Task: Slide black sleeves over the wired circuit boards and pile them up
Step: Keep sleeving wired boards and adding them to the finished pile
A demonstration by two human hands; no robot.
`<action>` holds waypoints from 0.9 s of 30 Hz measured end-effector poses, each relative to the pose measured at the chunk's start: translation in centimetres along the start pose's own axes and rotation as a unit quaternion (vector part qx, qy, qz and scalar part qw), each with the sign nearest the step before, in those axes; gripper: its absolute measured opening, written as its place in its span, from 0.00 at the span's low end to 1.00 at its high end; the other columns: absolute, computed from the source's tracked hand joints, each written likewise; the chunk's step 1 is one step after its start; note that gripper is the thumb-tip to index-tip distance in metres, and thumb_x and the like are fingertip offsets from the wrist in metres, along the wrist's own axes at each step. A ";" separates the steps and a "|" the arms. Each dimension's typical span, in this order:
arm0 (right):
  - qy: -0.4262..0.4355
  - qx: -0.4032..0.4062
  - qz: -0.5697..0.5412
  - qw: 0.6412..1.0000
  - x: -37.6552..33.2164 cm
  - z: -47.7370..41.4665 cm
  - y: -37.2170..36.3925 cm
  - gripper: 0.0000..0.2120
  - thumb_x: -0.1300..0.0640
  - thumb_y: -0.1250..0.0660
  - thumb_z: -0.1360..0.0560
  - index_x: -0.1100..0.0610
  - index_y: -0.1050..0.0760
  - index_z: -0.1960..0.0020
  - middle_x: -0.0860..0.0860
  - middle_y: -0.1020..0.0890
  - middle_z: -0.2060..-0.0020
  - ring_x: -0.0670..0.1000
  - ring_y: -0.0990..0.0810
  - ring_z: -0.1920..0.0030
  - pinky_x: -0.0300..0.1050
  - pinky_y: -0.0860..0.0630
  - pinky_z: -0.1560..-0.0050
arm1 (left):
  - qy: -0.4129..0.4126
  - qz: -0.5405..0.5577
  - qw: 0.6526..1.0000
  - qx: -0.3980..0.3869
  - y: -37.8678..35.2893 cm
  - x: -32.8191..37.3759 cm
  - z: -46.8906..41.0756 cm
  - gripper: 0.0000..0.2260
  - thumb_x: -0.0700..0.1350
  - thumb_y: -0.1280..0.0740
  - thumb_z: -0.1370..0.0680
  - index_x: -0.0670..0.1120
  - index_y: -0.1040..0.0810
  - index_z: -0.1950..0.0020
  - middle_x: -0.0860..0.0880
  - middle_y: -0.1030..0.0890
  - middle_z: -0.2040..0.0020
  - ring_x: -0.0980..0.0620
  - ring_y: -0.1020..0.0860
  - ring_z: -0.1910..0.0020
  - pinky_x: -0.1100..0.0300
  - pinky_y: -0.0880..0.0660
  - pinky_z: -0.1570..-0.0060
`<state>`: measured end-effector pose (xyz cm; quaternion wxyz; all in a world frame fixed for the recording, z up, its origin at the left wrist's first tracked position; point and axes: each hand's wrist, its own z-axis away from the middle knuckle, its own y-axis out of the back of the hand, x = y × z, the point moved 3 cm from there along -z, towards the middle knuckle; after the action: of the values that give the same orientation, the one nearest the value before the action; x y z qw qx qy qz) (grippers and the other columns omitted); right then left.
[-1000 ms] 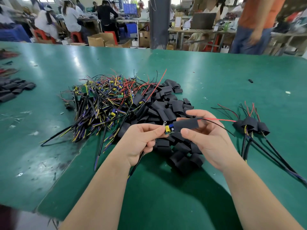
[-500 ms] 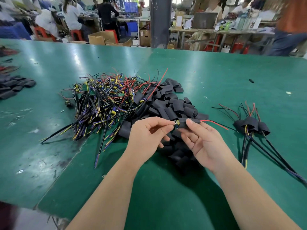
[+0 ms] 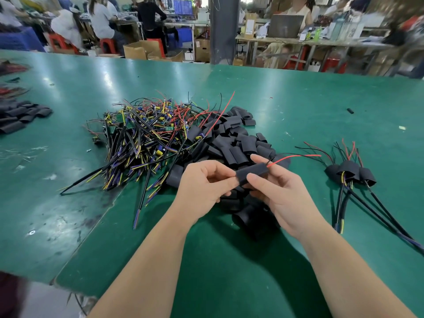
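We note left hand [image 3: 204, 189] and right hand [image 3: 282, 196] pinching the black sleeve [image 3: 252, 173], board apparently covered; next, we judge, placement on the right-hand pile [image 3: 348, 172].

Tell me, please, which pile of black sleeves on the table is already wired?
The small right pile, cables trailing from it; the central heap is bare sleeves.

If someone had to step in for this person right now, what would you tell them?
Hands: left hand pinches the sleeve at its left end; right hand holds its middle.
A red wire sticks out of the right end. No board shows, so the sleeve looks fully on.
Done: a few sleeved boards lie piled at right.
Left: add this one there, then work through the bare boards and empty sleeves on the table.
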<state>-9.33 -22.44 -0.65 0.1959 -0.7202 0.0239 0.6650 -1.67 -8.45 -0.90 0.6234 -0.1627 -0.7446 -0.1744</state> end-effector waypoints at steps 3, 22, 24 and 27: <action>-0.009 0.005 0.026 1.000 0.2 0.0 -0.2 0.26 0.61 0.28 0.30 0.48 0.27 0.34 0.49 0.18 0.59 0.47 0.21 0.58 0.39 0.23 0.58 | 0.010 -0.024 1.000 0.001 -0.1 -0.1 0.0 0.15 0.35 0.25 0.30 0.46 0.31 0.57 0.49 0.18 0.70 0.52 0.21 0.74 0.63 0.28 0.77; 0.044 0.378 0.471 0.795 -5.0 -0.4 11.9 0.11 0.60 0.32 0.27 0.58 0.21 0.45 0.58 0.19 0.48 0.56 0.23 0.46 0.46 0.30 0.44 | -0.128 -0.238 0.927 0.260 2.5 0.5 -0.2 0.05 0.41 0.34 0.26 0.51 0.23 0.56 0.51 0.22 0.62 0.56 0.26 0.64 0.62 0.29 0.58; 0.047 0.370 0.480 0.794 -4.8 -0.6 11.5 0.13 0.61 0.34 0.26 0.58 0.22 0.42 0.60 0.23 0.43 0.56 0.26 0.44 0.45 0.32 0.42 | -0.136 -0.361 0.877 0.286 3.3 0.8 -0.8 0.11 0.37 0.34 0.28 0.46 0.21 0.48 0.48 0.23 0.52 0.49 0.26 0.53 0.55 0.30 0.48; 0.080 0.338 0.499 0.794 -4.5 -0.8 10.2 0.14 0.62 0.34 0.27 0.57 0.22 0.43 0.61 0.25 0.44 0.51 0.31 0.48 0.39 0.39 0.48 | -0.086 -0.537 0.777 0.318 4.8 1.6 -1.9 0.23 0.37 0.35 0.31 0.47 0.26 0.37 0.44 0.25 0.42 0.41 0.30 0.44 0.49 0.35 0.46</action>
<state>-12.07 -33.15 1.16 0.0651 -0.5470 0.6191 0.5598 1.93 -5.04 1.29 0.3782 0.4566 -0.7748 -0.2196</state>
